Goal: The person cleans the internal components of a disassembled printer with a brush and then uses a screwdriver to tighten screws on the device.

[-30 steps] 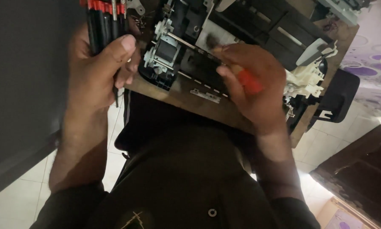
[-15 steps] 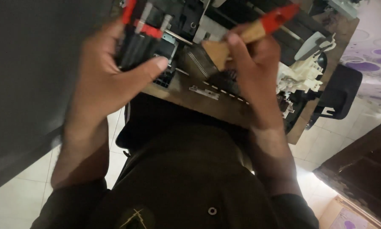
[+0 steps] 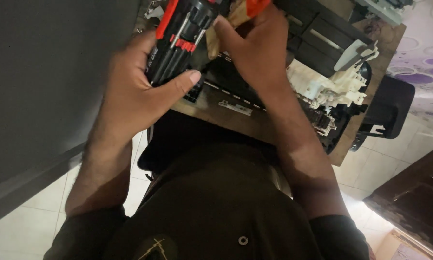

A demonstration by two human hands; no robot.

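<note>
Left hand (image 3: 134,91) was clamped around a black-and-red multi-bit screwdriver handle (image 3: 178,38), thumb laid across the lower barrel, fingers wrapped behind it. The tool sat at about 11 o'clock in the view, tilted, its top end running out of the picture.

Right hand (image 3: 255,48) sat at 12 o'clock, just beside the tool's upper end, fingers pinched together on an orange-tipped piece (image 3: 252,6) at the top edge; what that piece was could not be told.

Both hands hung over a stripped-down printer chassis (image 3: 322,38), black frame with a white plastic gear block (image 3: 332,84) at 2 o'clock. The chassis rested on a brown wooden tabletop (image 3: 216,108), whose near edge ran from 9 toward 4 o'clock, close against the person's dark shirt (image 3: 216,202).

A grey wall (image 3: 48,86) closed off the 9 o'clock side, near the left forearm. Pale tiled floor (image 3: 385,163) lay open at 4 o'clock, past the tabletop corner, beside a black part (image 3: 387,108) standing off the edge.
</note>
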